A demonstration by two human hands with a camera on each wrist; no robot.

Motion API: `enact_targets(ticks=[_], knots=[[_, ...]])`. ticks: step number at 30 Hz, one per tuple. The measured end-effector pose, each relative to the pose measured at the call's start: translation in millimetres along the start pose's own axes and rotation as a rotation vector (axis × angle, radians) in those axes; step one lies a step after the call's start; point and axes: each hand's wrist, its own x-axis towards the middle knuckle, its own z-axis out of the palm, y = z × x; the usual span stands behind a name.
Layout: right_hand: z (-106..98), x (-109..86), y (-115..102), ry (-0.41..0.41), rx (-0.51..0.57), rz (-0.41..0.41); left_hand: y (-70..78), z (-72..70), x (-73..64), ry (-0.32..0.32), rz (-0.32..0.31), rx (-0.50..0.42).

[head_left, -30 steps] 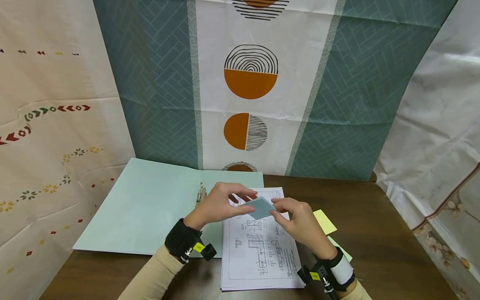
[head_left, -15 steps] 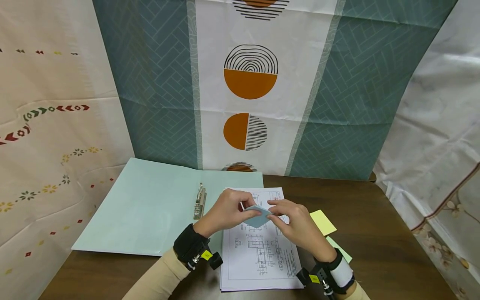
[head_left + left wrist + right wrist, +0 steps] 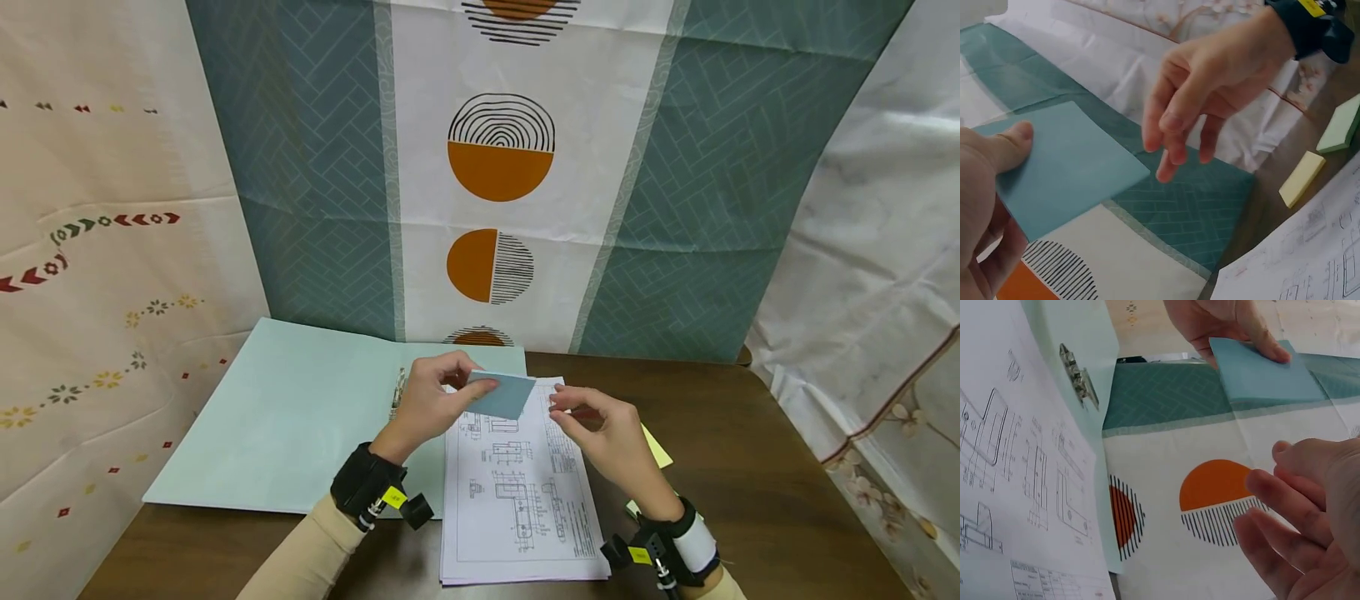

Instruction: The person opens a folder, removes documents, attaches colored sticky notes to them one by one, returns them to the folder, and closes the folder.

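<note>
A square blue sticky note point(image 3: 508, 397) is pinched at its left side between the thumb and fingers of my left hand point(image 3: 429, 402). It is held tilted above the printed drawing sheets point(image 3: 517, 537); whether it is one leaf or several I cannot tell. To its right, apart from it, my right hand point(image 3: 611, 433) hangs in the air with loosely bent fingers and nothing between them. The left wrist view shows the gap between the right fingertips point(image 3: 1163, 172) and the note's corner.
An open pale green folder point(image 3: 300, 417) with a metal clip point(image 3: 397, 392) lies at the left, partly under the sheets. A yellow sticky pad point(image 3: 1302, 179) and a green sticky pad point(image 3: 1341, 128) lie on the brown table point(image 3: 750, 492) to the right. Patterned cloths hang behind.
Both hands were on the blue sticky note earlier. The right hand has let go and stands a little to the right; the left hand has raised the note up and leftward.
</note>
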Motion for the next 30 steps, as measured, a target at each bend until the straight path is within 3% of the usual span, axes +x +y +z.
enact_targets(ticks=[3,10,17,21,26,30], knots=[[0.5,-1.2,1.0,0.003,0.052,0.02,2.6,-1.5,0.4,0.035,-0.009,-0.038],[18.2,-6.0,0.0,-0.123,0.13,-0.026,0.5,13.4,-2.8,-0.088,0.015,-0.073],[22.3,-7.2,-4.9,-0.118,0.096,-0.042,0.4,18.6,-5.3,-0.104,0.04,-0.075],[18.0,-6.2,-5.5,-0.12,0.061,-0.042,-0.4,11.5,-3.2,-0.185,0.02,-0.05],[9.7,-4.8,-4.9,-0.146,-0.03,-0.046,-0.4,-10.8,2.4,-0.328,0.019,0.006],[6.8,-3.7,-4.7,-0.189,-0.107,-0.077,3.7,-23.9,5.7,-0.362,0.042,0.035]])
